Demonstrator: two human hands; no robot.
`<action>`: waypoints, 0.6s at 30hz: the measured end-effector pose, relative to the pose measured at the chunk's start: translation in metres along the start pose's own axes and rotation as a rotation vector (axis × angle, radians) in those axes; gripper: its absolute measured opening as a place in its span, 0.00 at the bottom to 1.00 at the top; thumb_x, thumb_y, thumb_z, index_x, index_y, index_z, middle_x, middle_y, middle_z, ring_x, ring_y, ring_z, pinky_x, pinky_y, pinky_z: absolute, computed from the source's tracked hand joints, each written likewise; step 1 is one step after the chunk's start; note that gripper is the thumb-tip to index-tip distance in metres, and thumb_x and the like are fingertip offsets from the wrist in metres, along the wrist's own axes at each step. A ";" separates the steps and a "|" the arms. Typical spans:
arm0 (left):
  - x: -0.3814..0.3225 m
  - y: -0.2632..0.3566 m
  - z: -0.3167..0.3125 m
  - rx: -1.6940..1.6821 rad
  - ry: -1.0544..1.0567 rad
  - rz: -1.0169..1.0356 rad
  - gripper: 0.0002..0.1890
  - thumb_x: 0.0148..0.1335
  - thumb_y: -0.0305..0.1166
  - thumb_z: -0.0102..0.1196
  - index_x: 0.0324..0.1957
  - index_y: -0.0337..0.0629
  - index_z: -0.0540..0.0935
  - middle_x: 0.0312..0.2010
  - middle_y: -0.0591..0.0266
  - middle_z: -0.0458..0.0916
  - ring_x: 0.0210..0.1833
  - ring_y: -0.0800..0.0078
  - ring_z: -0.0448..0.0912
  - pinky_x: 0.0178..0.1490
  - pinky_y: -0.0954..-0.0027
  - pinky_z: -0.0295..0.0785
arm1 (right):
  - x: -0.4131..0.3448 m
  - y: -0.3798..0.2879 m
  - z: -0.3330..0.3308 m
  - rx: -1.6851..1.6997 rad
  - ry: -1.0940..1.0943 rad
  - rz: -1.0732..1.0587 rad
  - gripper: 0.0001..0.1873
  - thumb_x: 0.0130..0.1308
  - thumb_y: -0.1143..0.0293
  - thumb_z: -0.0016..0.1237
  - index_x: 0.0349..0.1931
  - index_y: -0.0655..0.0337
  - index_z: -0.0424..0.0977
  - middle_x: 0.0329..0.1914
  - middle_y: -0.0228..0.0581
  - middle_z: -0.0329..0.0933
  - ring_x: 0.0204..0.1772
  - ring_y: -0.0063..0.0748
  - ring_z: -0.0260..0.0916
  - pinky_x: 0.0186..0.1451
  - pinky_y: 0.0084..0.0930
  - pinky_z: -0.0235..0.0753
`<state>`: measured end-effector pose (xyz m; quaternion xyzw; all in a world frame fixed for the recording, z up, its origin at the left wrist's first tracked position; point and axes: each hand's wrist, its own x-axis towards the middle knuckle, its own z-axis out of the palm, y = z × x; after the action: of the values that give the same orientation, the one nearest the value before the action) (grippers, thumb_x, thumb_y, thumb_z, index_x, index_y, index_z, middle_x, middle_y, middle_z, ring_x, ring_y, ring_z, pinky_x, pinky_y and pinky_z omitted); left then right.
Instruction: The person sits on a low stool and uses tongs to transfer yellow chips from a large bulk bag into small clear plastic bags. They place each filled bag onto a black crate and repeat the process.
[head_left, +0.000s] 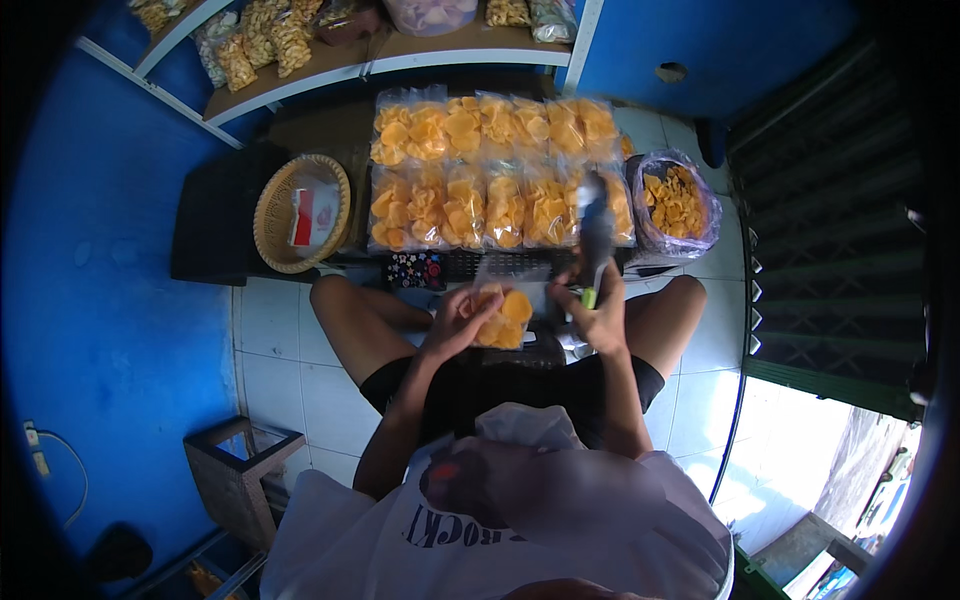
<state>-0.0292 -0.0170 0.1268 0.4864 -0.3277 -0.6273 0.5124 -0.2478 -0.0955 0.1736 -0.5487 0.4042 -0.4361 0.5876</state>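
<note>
My left hand (459, 319) grips a clear plastic bag (504, 322) partly filled with round orange chips, low in front of my lap. In my right hand (600, 315) is a pair of tongs (596, 232), blurred, with dark heads and a bit of green near my fingers. The tongs point away from me, over the front row of filled chip bags (465, 206). Whether their tips hold a chip cannot be made out. Behind lies a second row of filled bags (495, 124). To the right, loose chips (673, 202) fill a container lined with a purplish plastic bag (709, 225).
At the left stands a woven basket (262, 217) with a red-and-white plastic packet (311, 217) inside. A shelf (450, 46) with bagged snacks hangs above the far side. A stool (232, 457) stands at lower left, and a dark folding shutter (825, 225) is on the right.
</note>
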 end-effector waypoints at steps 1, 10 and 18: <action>0.012 0.006 -0.004 0.061 0.048 0.079 0.14 0.68 0.31 0.58 0.53 0.36 0.80 0.49 0.64 0.82 0.49 0.79 0.80 0.54 0.75 0.76 | 0.001 -0.001 -0.009 0.073 0.027 0.010 0.25 0.57 0.82 0.58 0.55 0.65 0.66 0.36 0.34 0.76 0.39 0.24 0.76 0.42 0.23 0.77; 0.196 0.089 -0.090 0.180 0.356 0.104 0.22 0.70 0.48 0.54 0.53 0.40 0.81 0.45 0.66 0.81 0.45 0.79 0.75 0.48 0.74 0.71 | -0.028 0.035 -0.115 0.521 0.384 0.053 0.38 0.59 0.79 0.52 0.68 0.57 0.50 0.49 0.46 0.69 0.38 0.33 0.75 0.20 0.17 0.72; 0.327 0.059 -0.144 0.446 0.465 0.050 0.24 0.69 0.51 0.55 0.48 0.37 0.81 0.38 0.63 0.81 0.41 0.75 0.75 0.48 0.68 0.70 | -0.014 0.038 -0.115 0.458 0.496 0.188 0.30 0.54 0.65 0.52 0.57 0.64 0.61 0.30 0.39 0.63 0.26 0.29 0.65 0.16 0.15 0.60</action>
<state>0.1258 -0.3340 0.0458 0.7088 -0.3431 -0.3990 0.4697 -0.3590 -0.1152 0.1280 -0.2403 0.4752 -0.5795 0.6169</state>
